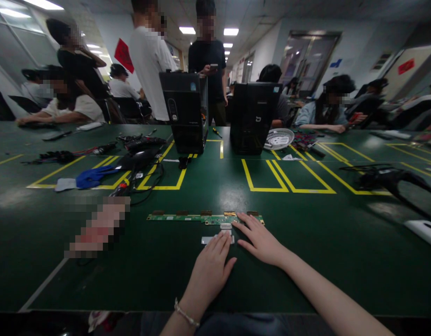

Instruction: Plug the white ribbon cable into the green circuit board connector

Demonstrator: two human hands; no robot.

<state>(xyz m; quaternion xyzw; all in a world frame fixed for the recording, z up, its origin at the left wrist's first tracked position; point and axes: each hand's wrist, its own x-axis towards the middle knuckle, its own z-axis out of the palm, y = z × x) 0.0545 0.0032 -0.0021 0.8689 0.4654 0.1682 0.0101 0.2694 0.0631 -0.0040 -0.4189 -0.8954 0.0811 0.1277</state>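
Note:
A long narrow green circuit board [187, 217] lies flat on the dark green table [306, 242] in front of me. My right hand [259, 239] rests flat with fingers spread, its fingertips touching the board's right end. My left hand [212, 266] lies palm down just below the board, its fingertips on a small silvery flat piece [207, 240]. A second small pale piece [225, 227] sits against the board's lower edge between my hands. Neither hand grips anything.
Two black computer towers [185, 112] [252, 116] stand upright at mid-table. A blue glove [93, 176], black cables and tools [138, 158] lie to the left, a white fan grille [279, 138] behind, dark gear [386, 177] and a white object [423, 231] at right. Several people sit and stand around.

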